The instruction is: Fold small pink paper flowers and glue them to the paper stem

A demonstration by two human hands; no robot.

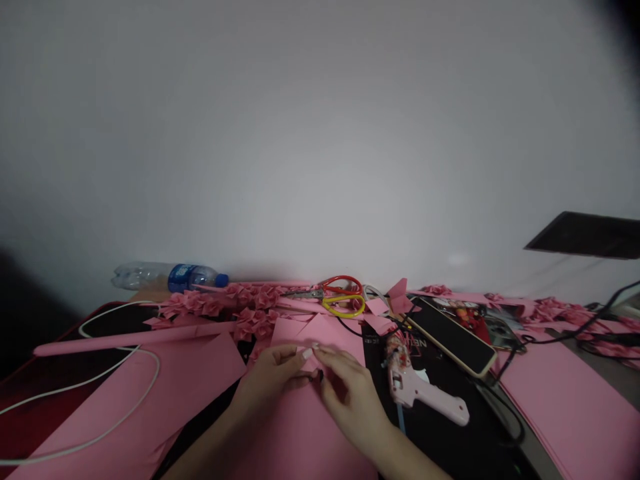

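Note:
My left hand (266, 381) and my right hand (354, 395) meet over the middle of the table, fingers closed on a small piece of pink paper (312, 365). The fingertips cover most of that piece, so its folds are hard to make out. Beneath the hands lie larger pink paper sheets (305, 440). Right of my right hand rests a pink glue gun (433, 395) on a black mat. Beyond the hands are scissors (345, 305) with one red and one yellow handle loop, beside clusters of folded pink paper flowers (255, 323).
A clear plastic bottle (193, 277) lies against the wall. A rolled pink paper stick (135, 339) and a white cable (155, 380) cross the left side. To the right are a phone (453, 337), black cables (510, 413) and a pink paper stack (575, 407). A dark panel (590, 235) juts in.

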